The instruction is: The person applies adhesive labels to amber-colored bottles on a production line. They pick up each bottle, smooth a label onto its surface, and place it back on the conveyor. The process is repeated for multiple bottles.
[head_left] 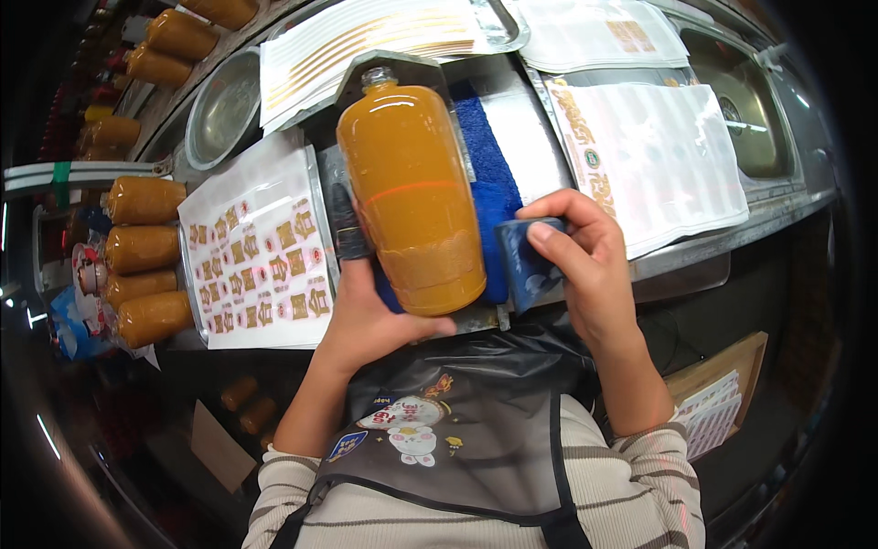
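Note:
My left hand (366, 316) grips a large clear plastic bottle (412, 188) of orange liquid from below, its cap pointing away from me. The bottle lies over a blue towel (489, 174) on the metal counter (540, 137). My right hand (585, 261) holds a small dark blue block (526, 265) against the bottle's lower right side. A black covering sits on my left index finger.
Sticker sheets with gold shapes (261, 261) lie left of the bottle, more sheets (654, 156) to the right. Several filled orange bottles (142, 247) line the left side. A round metal bowl (224, 105) sits far left, a sink (754, 105) at right.

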### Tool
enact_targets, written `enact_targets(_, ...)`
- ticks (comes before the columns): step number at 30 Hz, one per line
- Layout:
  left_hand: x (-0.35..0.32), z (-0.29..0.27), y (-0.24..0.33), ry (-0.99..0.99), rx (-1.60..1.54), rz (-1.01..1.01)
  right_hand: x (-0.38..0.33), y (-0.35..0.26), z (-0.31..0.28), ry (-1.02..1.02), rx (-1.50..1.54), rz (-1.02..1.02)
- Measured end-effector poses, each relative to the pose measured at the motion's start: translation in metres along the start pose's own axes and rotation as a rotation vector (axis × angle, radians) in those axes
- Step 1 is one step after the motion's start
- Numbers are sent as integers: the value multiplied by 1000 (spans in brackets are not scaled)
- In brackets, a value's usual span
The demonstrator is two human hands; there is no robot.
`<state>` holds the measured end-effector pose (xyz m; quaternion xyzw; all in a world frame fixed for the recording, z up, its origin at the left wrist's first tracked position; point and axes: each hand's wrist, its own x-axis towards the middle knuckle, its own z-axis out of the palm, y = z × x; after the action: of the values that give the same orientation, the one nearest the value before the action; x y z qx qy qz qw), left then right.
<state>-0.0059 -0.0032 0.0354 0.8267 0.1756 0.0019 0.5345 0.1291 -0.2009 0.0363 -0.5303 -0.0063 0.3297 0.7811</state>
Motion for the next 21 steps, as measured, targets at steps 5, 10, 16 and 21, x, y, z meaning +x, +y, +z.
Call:
enact_targets(5, 10, 6, 35, 198, -540, -52, 11, 5, 29, -69, -490, -107)
enact_targets(10, 17, 14, 45, 226, -516, -122, 11, 13, 24, -174, -261, -23)
enact_targets(16, 22, 15, 50, 251, -414, -158, 15, 16, 12, -277, -57, 85)
enact_targets(21, 23, 24, 60, 295, -357, -269, 14, 13, 7, -300, -240, 59)
